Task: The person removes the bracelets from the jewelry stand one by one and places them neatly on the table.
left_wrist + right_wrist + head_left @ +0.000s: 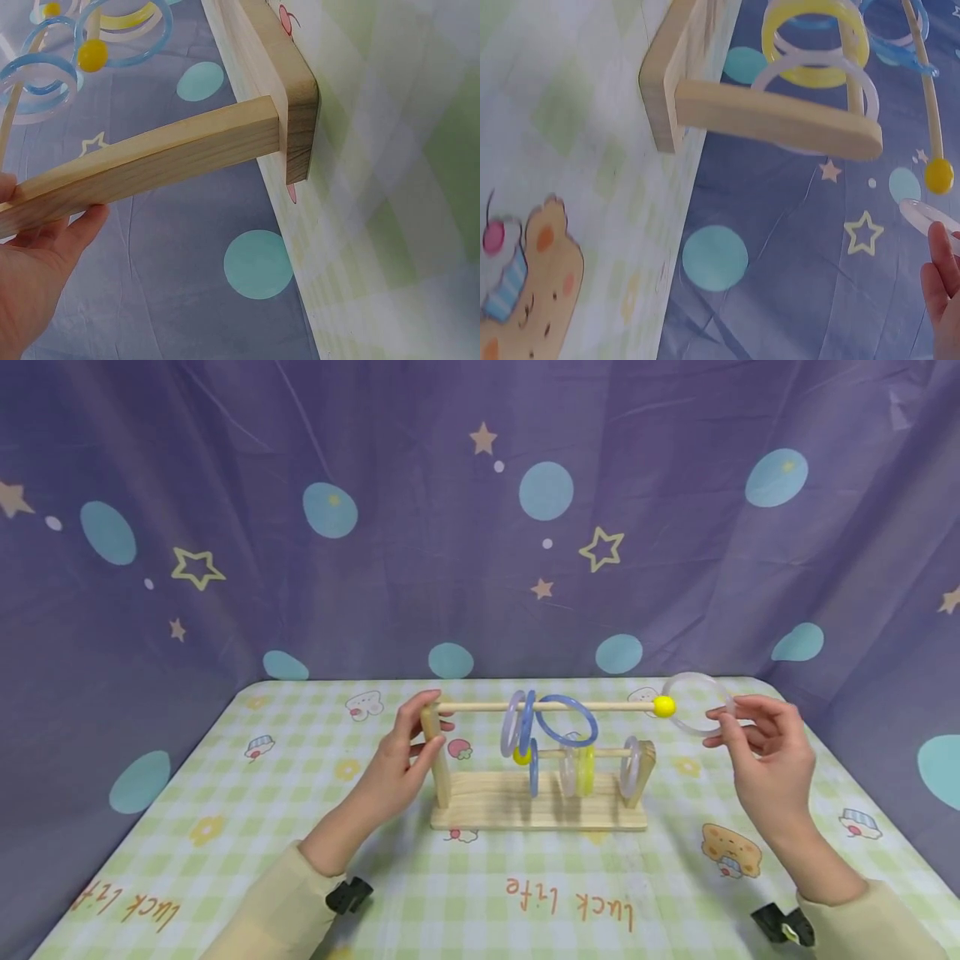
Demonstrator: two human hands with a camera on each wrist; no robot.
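My left hand (393, 768) holds the top of the left post (441, 777) of a wooden ring rack, fingers behind and thumb in front. Between thumb and fingers, my right hand (776, 768) pinches a clear whitish ring (693, 675) beside the yellow bead (664, 707) that tips the upper rod (622, 706). In the head view the ring's left edge overlaps the bead; whether they touch, I cannot tell. From that rod hang a pale purple ring (507, 727) and two blue rings, one tilted (595, 727).
The lower rod carries a blue ring (534, 768), yellow rings (587, 772) and clear rings (630, 768), running from the right post (642, 768). The rack's wooden base (495, 814) rests on a checked tablecloth (315, 810). Behind the table hangs a purple curtain (420, 568).
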